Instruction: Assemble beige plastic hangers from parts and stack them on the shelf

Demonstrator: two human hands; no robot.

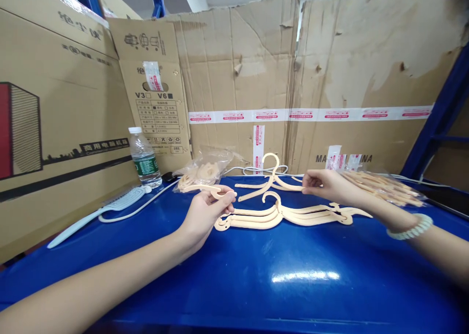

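Observation:
Between the thumb and fingers of my left hand [210, 214] is a curved beige hanger piece [201, 188], its long end pointing left. My right hand [324, 185] is closed in a pinch at the right arm end of a beige clothes hanger [273, 177], whose hook points up and whose arms spread to both sides. Just in front of it on the blue table lies another beige hanger [256, 221], with several long arms nested together and curled ends. My left fingers are close to its left end; whether they touch it I cannot tell.
A clear bag of beige parts [207, 170] lies behind my left hand, and a bag of long beige pieces [384, 187] at the right. A water bottle [144, 160], a pale blue hairbrush [98, 214] and a white cable [135, 216] are at the left. Cardboard [238, 79] stands behind.

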